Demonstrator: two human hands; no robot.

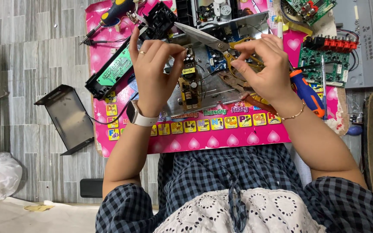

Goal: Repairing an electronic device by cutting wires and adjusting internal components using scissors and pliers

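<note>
Gripping scissors (203, 38), right hand (266, 69), apparently.

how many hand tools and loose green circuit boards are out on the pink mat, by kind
Screwdrivers: 2, a black and yellow one and an orange and blue one
Scissors: 1, in the right hand, blades pointing toward the left hand
Green circuit boards: 3
Total: 6

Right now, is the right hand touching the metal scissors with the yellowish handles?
Touching. The head view shows the right hand with its fingers through and around the handles of the metal scissors, whose blades stick out toward the left hand.
</note>
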